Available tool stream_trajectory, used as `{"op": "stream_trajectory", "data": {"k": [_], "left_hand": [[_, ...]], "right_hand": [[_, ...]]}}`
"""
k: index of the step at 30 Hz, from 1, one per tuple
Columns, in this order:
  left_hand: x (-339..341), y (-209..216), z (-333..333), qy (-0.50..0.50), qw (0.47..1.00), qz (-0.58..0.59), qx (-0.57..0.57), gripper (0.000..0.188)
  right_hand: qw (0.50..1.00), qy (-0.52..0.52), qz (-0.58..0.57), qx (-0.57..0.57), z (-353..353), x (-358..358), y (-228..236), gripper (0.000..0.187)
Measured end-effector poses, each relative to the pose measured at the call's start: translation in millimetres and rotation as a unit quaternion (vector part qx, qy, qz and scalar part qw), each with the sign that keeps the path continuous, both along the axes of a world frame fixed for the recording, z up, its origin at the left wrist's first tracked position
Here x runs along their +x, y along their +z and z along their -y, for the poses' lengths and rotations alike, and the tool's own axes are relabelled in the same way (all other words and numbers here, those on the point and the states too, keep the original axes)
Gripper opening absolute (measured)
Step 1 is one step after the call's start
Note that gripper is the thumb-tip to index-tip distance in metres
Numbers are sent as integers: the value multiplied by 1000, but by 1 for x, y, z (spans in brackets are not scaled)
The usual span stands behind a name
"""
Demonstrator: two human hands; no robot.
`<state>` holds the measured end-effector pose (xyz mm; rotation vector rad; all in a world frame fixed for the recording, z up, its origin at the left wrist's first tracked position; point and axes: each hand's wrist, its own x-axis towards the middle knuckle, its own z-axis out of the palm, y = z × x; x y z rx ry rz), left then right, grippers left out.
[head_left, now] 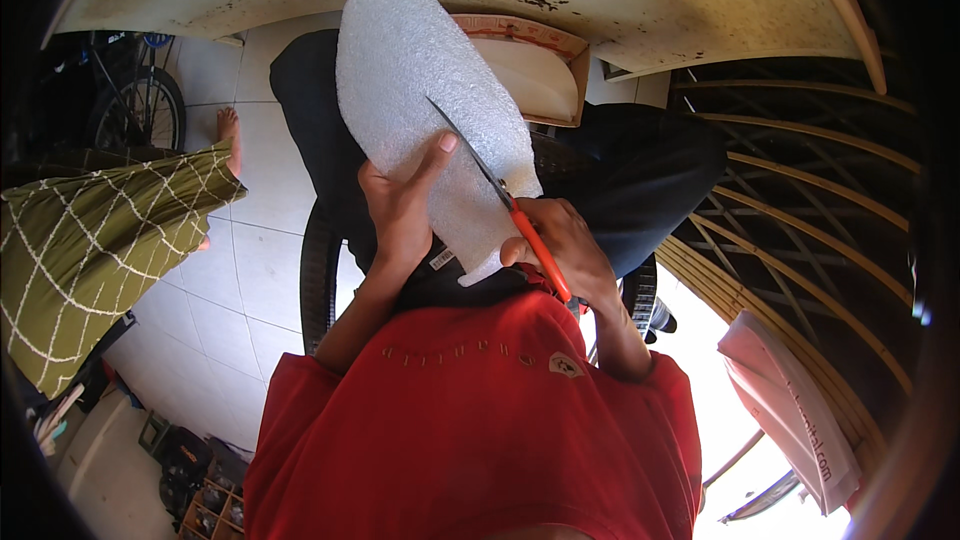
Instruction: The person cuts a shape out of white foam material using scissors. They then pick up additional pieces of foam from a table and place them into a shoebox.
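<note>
A white foam sheet (400, 60) was grasped by the left hand (402, 208), red-handled metal scissors (540, 251) by the right hand (574, 242). Cutting seemed underway; steadying was required next.

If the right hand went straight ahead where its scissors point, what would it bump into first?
Most likely the white foam sheet. The red-handled scissors in the right hand point across it, toward the picture's upper left, though the exact depth is hard to tell.

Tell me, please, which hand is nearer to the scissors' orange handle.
Right: the right hand grips the orange handle; the left hand is left of it, holding the foam sheet.
</note>
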<state>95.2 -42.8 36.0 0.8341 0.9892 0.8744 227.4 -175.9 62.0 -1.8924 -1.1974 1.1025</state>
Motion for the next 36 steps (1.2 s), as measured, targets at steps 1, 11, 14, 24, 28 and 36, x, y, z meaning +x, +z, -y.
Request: {"op": "stream_trajectory", "data": {"k": [1,11,14,24,28,36], "left_hand": [[1,0,1,4,1000,4,0,27],[-5,-3,0,-9,1000,-9,11,33],[-10,-7,-18,29,998,39,-45,36],[-1,-4,-19,-1,1000,-15,-2,30],[0,-4,-18,-3,1000,-7,-17,30],[-12,-10,-25,6,999,9,-52,29]], "right_hand": [[1000,-6,-8,-8,-4,0,6,60],[994,-30,-67,-78,-11,-5,-6,52],[998,-33,-42,-34,-12,-3,-3,53],[997,-18,49,60,-15,-3,-19,58],[999,-18,-22,14,-17,-1,-17,41],[993,-26,-68,-98,-20,0,4,42]]}}
